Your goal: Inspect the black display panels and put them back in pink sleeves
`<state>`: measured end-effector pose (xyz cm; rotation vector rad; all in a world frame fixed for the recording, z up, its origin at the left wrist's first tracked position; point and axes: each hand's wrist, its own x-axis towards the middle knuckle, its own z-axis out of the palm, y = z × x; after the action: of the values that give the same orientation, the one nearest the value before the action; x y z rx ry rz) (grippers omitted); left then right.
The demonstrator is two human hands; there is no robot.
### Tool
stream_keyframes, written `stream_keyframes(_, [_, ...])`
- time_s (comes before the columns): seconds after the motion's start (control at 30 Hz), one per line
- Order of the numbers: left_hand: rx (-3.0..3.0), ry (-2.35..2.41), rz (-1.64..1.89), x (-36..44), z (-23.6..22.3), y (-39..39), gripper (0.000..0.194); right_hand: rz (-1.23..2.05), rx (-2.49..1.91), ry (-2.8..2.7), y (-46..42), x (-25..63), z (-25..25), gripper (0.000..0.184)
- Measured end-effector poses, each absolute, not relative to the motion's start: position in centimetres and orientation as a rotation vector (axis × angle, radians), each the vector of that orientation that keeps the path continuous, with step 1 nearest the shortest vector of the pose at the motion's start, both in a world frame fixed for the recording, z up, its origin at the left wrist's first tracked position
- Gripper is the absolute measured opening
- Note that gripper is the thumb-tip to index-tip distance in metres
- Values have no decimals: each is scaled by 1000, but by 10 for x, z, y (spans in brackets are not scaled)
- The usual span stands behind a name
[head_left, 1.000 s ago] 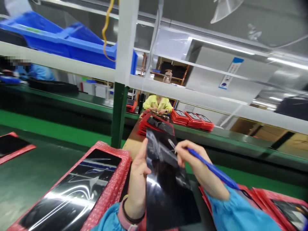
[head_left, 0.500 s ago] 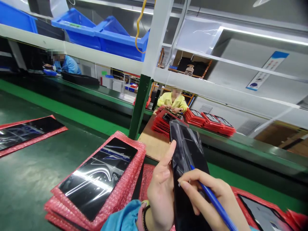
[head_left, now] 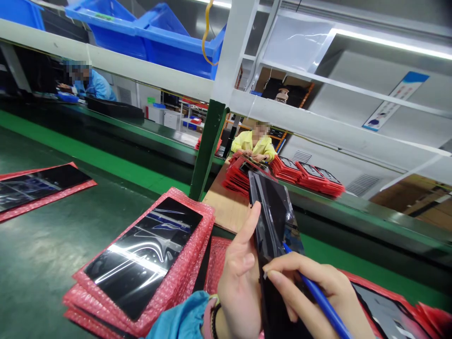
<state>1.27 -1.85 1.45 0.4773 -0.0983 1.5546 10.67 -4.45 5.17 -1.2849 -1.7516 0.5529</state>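
We are working at a green bench (head_left: pixel 45 263), beside a stack of red bubble-wrap sleeves (head_left: pixel 187 254). Just right of that stack, our left hand (head_left: pixel 240 282) is clamping a black panel (head_left: pixel 273 216) by its edge, holding it up on end, while our right hand (head_left: pixel 314 287) is pinching a blue pen (head_left: pixel 325 306) against the panel.

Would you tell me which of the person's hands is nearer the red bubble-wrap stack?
The left hand is nearer, just right of the red bubble-wrap stack, holding a black panel. The right hand is farther, on the panel's other side, holding a blue pen.
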Motion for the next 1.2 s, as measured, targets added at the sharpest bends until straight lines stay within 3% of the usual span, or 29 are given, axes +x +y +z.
stream_keyframes(0.6, [461, -182, 1528, 12, 15, -20, 56, 58, -1104, -1998, -47, 114, 40, 10])
stream_keyframes(0.67, [487, -174, 1550, 12, 15, -19, 54, 14, -1119, -2017, -47, 117, 39, 16])
stream_keyframes(0.8, [529, -111, 1596, 13, 12, -17, 56, 90, -1168, -2011, -43, 120, 39, 45])
stream_keyframes(1.03, [611, -27, 1597, 17, 7, -19, 54, 149, -1258, -1979, -35, 121, 50, 38])
stream_keyframes(1.2, [605, 75, 1473, 12, 10, -14, 59, 7, -1294, -1647, -46, 141, 60, 34])
